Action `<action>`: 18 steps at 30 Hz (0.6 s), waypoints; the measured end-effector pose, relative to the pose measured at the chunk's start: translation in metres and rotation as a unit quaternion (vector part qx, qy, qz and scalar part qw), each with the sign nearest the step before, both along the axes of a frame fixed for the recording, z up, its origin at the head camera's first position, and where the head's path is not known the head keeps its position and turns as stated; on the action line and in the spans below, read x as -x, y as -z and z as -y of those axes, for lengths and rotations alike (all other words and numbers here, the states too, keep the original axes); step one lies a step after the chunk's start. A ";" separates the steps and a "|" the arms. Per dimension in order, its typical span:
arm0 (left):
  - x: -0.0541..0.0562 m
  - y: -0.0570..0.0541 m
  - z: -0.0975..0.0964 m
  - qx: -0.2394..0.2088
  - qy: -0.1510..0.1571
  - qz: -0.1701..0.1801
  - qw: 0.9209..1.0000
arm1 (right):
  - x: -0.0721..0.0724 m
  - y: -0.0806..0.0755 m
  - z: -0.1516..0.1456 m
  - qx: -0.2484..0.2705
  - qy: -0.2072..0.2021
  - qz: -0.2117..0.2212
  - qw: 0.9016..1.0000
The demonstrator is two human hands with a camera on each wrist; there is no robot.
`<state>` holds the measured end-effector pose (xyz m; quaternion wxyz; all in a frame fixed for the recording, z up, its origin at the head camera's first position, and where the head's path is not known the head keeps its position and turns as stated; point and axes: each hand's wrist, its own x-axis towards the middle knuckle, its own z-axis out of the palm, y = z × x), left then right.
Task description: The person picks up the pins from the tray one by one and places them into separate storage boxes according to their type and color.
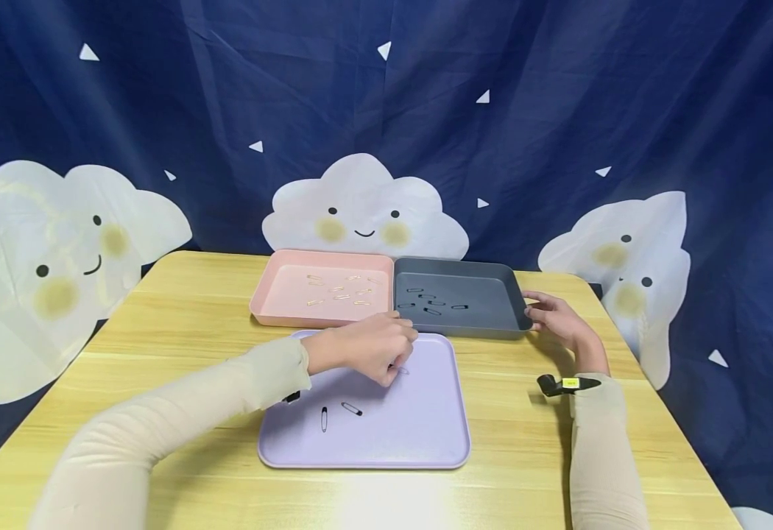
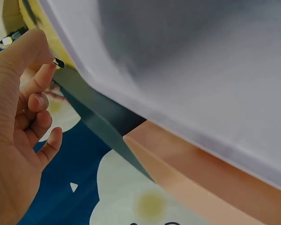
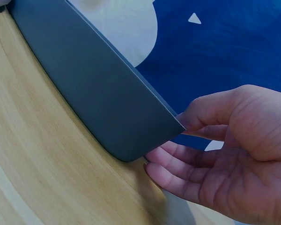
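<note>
My left hand (image 1: 381,348) is over the lilac tray (image 1: 419,434), pinching a safety pin (image 2: 59,63) between thumb and forefinger. The pin's dark head sticks out past the fingertips; the other fingers curl loosely. Two safety pins with dark heads lie on the lilac tray: one upright in view (image 1: 324,419), the other slanted (image 1: 352,408). At the right end of the dark grey tray (image 1: 486,324), my right hand (image 1: 559,320) grips the corner. Its thumb is at the rim and its fingers are against the outer wall (image 3: 103,89).
A pink tray (image 1: 274,321) holding several gold safety pins (image 1: 341,297) stands left of the dark grey tray, side against side. Several black safety pins (image 1: 432,311) lie in the grey one. Behind the wooden table (image 1: 188,353) hangs a blue cloth (image 1: 333,88) with cloud faces.
</note>
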<state>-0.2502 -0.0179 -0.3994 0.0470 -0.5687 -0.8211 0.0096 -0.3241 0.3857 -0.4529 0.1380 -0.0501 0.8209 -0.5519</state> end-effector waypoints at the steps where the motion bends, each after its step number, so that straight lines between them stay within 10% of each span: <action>1: 0.001 -0.002 -0.001 -0.003 0.000 -0.003 1.000 | 0.000 0.000 0.000 0.000 0.000 0.000 1.000; 18: 0.028 -0.022 -0.013 -0.023 -0.036 -0.022 0.999 | 0.001 0.001 -0.003 0.002 -0.003 -0.006 1.000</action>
